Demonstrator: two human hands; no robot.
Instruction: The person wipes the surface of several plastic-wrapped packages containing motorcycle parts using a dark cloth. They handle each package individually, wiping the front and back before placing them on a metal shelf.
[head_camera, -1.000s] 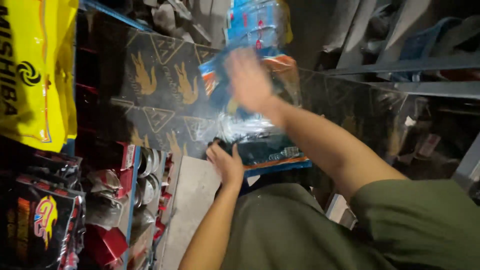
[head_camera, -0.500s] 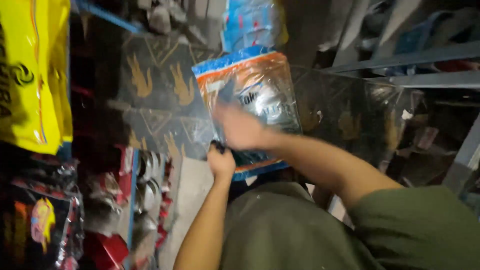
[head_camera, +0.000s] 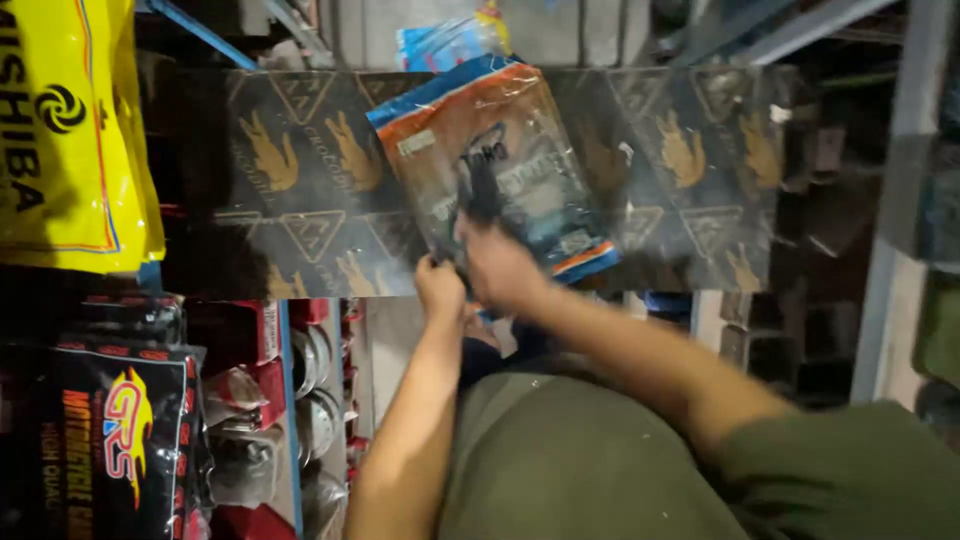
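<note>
Hands (head_camera: 470, 275) on blue-orange plastic packet (head_camera: 495, 160)

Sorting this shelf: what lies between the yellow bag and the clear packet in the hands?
In the head view, only the dark patterned sheet spans from yellow bag to clear packet.

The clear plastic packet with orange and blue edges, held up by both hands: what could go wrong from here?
1. Both hands, left hand and right hand, pinch only the bottom edge of the plastic packet, so it may flop over or slip out.
2. The right hand looks blurred; a quick move could knock the packet against the dark printed board behind it.
</note>
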